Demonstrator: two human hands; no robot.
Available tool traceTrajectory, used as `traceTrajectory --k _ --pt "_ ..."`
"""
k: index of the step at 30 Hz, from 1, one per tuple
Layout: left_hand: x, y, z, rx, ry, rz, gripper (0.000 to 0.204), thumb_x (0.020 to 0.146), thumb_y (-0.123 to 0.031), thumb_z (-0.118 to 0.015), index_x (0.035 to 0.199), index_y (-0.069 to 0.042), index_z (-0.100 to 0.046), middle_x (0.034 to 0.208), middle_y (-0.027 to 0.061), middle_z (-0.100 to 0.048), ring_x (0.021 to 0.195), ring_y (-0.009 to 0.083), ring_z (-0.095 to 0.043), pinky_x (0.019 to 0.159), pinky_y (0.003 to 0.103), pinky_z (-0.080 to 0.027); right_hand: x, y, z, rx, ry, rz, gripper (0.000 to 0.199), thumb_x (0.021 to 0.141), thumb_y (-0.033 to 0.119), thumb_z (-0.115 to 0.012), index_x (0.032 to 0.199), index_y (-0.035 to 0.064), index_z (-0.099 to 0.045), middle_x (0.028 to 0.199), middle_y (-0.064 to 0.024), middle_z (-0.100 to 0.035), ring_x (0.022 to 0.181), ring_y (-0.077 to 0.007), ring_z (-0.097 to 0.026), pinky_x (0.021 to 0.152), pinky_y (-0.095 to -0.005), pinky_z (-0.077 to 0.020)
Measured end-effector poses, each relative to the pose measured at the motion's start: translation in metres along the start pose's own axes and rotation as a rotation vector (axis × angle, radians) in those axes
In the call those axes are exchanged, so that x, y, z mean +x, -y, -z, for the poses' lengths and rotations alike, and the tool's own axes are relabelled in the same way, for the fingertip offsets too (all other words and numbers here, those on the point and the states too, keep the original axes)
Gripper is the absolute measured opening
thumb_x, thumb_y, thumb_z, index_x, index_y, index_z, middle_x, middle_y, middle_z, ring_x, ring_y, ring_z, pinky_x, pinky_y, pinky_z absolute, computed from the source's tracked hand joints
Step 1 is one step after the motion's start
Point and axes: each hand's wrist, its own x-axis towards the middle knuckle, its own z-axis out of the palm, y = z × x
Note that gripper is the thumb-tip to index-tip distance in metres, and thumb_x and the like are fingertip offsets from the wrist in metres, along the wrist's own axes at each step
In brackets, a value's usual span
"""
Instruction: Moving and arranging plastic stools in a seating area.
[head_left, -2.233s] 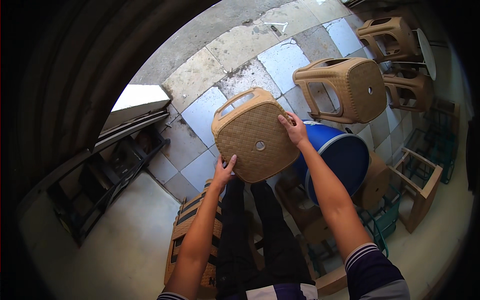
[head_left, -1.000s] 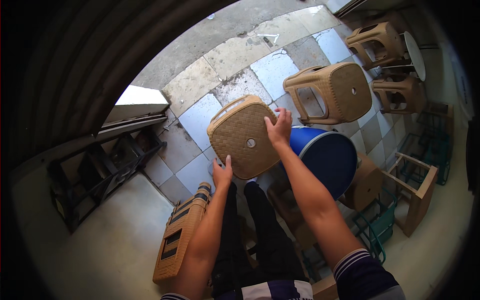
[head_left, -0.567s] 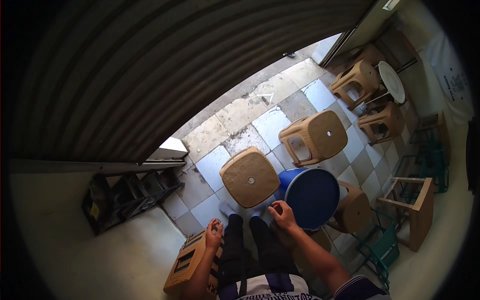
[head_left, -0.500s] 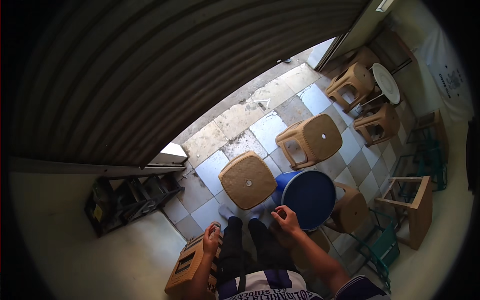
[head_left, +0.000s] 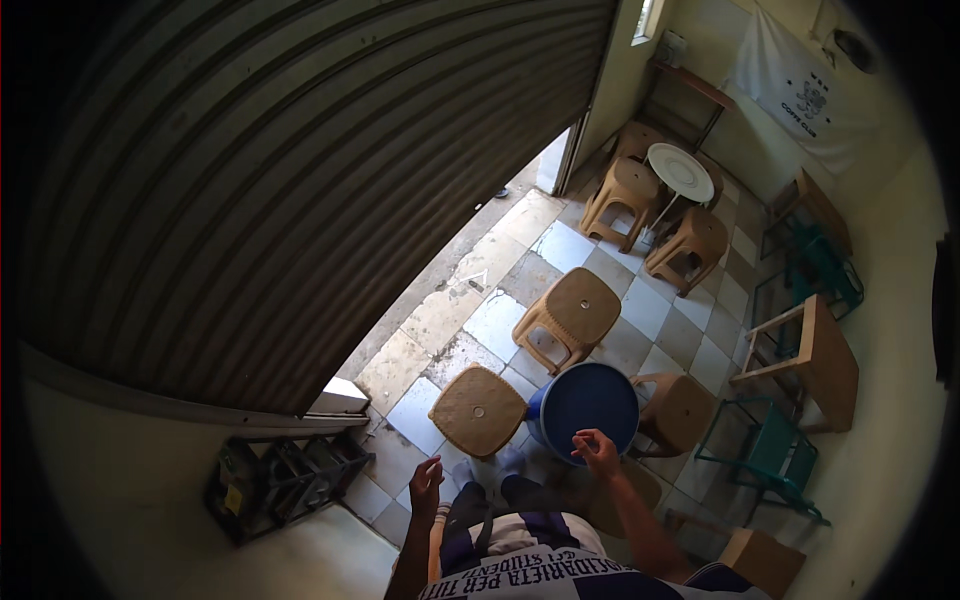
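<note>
Standing over the tiled floor, the person has both hands free and lifted at waist height. Far left, a dark ribbed roller shutter fills the wall, with a black crate rack on the floor beneath it. Coming right, the left hand hangs empty, fingers loosely apart and slightly bent, just near of the tan woven stool. That stool sits upright on the tiles right in front of the feet, square rounded seat facing up, basket-weave texture, a small hole in the middle, legs hidden below it. Touching it or just beside it, to the right, stands a blue drum with a round flat top. The right hand hovers above the drum's near edge, fingers curled in lightly, gripping nothing.

The risk as I see it: stool and drum crowd the toes, so a step forward could catch a stool leg and tip it, or trip the person. More tan stools and a round white table stand farther right, with wooden frames along the right wall.
</note>
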Motion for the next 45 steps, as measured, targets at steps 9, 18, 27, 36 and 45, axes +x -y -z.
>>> traceTrajectory --k 9,18,27,36,45 --pt "0.023 -0.045 0.043 0.053 0.107 -0.04 0.039 0.1 -0.037 -0.057 0.125 -0.007 -0.059 0.128 0.0081 -0.063 0.118 0.0218 -0.06 0.092 0.039 -0.053 -0.093 -0.029 -0.013 0.073 -0.312 -0.039 0.035 0.094 0.036 -0.069 0.107 0.0039 -0.064 0.092 -0.005 -0.069 0.077 -0.0151 -0.07 0.067 -0.026 -0.0504" --pt "0.066 -0.069 0.033 0.124 0.429 -0.075 0.029 0.101 -0.03 -0.058 0.114 -0.005 -0.061 0.113 0.0085 -0.069 0.103 0.0194 -0.067 0.081 0.033 -0.056 -0.182 -0.039 -0.04 0.28 -0.589 -0.038 0.027 0.095 0.027 -0.066 0.104 0.0021 -0.064 0.092 -0.0053 -0.066 0.076 -0.0129 -0.066 0.071 -0.0285 -0.0561" --pt "0.051 -0.075 -0.034 0.297 0.697 -0.114 0.034 0.101 -0.035 -0.056 0.112 -0.003 -0.06 0.112 0.0121 -0.068 0.104 0.0218 -0.067 0.082 0.036 -0.057 -0.25 -0.061 -0.038 0.359 -0.813 -0.021 0.021 0.096 0.02 -0.064 0.105 0.0007 -0.063 0.093 -0.0057 -0.065 0.082 -0.0114 -0.064 0.074 -0.0303 -0.0583" --pt "-0.001 -0.056 -0.1 0.374 0.82 -0.081 0.033 0.099 -0.033 -0.061 0.108 -0.001 -0.063 0.1 0.0098 -0.07 0.096 0.0176 -0.069 0.079 0.032 -0.058 -0.3 -0.1 -0.012 0.373 -0.957 0.091 0.022 0.098 0.023 -0.063 0.106 0.0027 -0.062 0.092 -0.0066 -0.067 0.074 -0.0133 -0.067 0.067 -0.0258 -0.0532" --pt "-0.081 -0.037 -0.168 0.448 0.93 -0.128 0.032 0.101 -0.036 -0.056 0.107 -0.005 -0.063 0.1 0.007 -0.068 0.099 0.0165 -0.066 0.08 0.031 -0.055 -0.371 -0.146 0.041 0.403 -1.067 0.057 0.028 0.098 0.029 -0.062 0.107 0.0029 -0.062 0.092 -0.0059 -0.069 0.076 -0.0136 -0.069 0.065 -0.0233 -0.0494"
